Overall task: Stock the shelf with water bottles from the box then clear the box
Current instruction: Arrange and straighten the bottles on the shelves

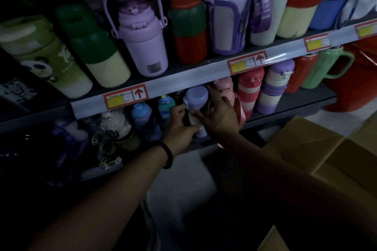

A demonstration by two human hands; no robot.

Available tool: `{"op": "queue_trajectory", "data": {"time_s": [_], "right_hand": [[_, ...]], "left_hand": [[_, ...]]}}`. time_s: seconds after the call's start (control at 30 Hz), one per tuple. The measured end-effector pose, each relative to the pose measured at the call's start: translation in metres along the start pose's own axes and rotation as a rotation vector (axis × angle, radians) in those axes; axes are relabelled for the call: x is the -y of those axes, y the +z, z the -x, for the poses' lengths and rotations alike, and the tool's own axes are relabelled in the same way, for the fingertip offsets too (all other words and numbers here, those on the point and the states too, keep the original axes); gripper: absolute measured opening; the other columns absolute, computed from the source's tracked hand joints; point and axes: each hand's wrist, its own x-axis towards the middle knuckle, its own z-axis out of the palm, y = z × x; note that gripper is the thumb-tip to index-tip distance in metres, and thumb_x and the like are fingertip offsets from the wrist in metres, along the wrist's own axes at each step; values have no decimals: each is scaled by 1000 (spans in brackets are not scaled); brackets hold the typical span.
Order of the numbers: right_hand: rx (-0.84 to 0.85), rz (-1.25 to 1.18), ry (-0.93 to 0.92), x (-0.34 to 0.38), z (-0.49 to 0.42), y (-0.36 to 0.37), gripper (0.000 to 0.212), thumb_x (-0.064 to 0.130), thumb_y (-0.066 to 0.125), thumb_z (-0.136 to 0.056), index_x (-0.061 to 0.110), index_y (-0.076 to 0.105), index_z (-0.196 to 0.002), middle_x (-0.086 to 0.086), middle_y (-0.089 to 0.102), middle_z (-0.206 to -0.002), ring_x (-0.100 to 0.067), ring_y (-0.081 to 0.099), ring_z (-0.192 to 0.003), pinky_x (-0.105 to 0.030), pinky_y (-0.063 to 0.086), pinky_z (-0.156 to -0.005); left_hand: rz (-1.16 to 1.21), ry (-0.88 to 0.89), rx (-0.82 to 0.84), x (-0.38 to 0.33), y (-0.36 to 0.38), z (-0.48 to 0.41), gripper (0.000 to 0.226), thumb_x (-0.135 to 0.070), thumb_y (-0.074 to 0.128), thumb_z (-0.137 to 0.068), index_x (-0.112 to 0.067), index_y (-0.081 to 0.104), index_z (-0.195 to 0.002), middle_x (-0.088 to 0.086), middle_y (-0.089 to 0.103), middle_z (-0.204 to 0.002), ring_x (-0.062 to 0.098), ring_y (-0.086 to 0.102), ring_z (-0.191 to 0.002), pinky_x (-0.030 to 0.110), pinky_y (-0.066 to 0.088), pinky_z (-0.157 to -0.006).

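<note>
A purple-capped water bottle (196, 98) stands on the lower shelf (289, 108) between a blue cartoon bottle (166, 106) and a pink bottle (224, 87). My left hand (180, 126) grips its lower body from the left, a dark band on the wrist. With fingers spread, my right hand (219, 116) touches the right side of the same bottle and partly covers the pink one. The open cardboard box (318, 149) sits on the floor at the lower right; its inside is hidden.
The upper shelf (183, 79) holds several large bottles in green, purple, red and white. Red-framed price tags (125, 96) line the shelf edges. Striped red and purple bottles (265, 89) and a green mug stand right of my hands. A red container (355, 79) stands at far right.
</note>
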Motion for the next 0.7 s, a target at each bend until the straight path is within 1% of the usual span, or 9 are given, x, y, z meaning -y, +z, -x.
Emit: {"op": "queue_trajectory", "data": {"time_s": [0.07,0.13,0.23,0.3,0.37,0.4,0.47,0.6,0.7], "right_hand": [[36,-10,-12,-2,-4,2,87,62,75,-83,31,41,-157,2,60,-147,-23,54,-133,-40,53,-99],[56,8,-29,-6,-9,2,83,61,72,-86,34,40,-158,3,58,-149,-20,54,-134,-38,52,-101],[62,79,-82,-13,-12,1,74,52,70,-94,36,37,-159,8,57,-151,-18,61,-129,-40,55,-98],[75,124,-83,-17,-12,2,72,47,70,-97,37,35,-159,8,61,-146,-22,67,-120,-40,56,-93],[96,133,-39,-20,-13,2,70,34,70,-97,32,35,-157,-2,69,-134,-33,70,-110,-42,55,-86],[107,125,-23,-19,-13,2,69,28,70,-96,28,36,-156,-8,71,-128,-38,70,-105,-43,55,-84],[96,95,-22,-17,-11,0,60,20,70,-95,19,43,-148,-14,72,-120,-41,69,-102,-45,55,-81],[-54,106,37,-10,-10,-1,19,4,63,-94,7,65,-113,-13,72,-109,-32,69,-97,-30,46,-75],[-49,69,67,-8,-10,4,20,8,68,-91,10,69,-111,-9,75,-104,-27,71,-95,-36,56,-80]], "left_hand": [[77,-35,-20,-2,-2,-2,68,9,63,-92,-19,33,-146,0,51,-141,6,62,-93,13,53,-59],[134,-67,-4,-4,-5,-4,82,8,63,-90,-32,27,-152,2,54,-147,25,68,-102,24,56,-60],[131,-68,69,-13,-6,-1,96,7,64,-93,-44,16,-159,-3,52,-148,34,64,-116,27,57,-62],[86,-46,77,-16,-4,0,93,3,68,-92,-44,21,-158,-7,52,-144,32,61,-123,37,59,-77],[60,-37,39,-17,-2,0,90,0,70,-90,-41,25,-156,-9,50,-144,30,57,-128,51,56,-96],[54,-32,21,-16,-1,1,90,-1,71,-89,-40,26,-156,-9,50,-145,28,56,-129,55,54,-100],[59,-37,4,-14,0,1,89,-7,75,-84,-40,29,-154,-9,52,-143,23,56,-125,59,54,-100],[89,-11,4,-11,3,-1,74,-3,72,-83,-39,41,-139,-23,59,-122,15,60,-118,57,54,-101],[104,-11,12,-10,3,-2,71,4,65,-89,-42,38,-137,-29,54,-114,13,59,-115,51,58,-95]]}}
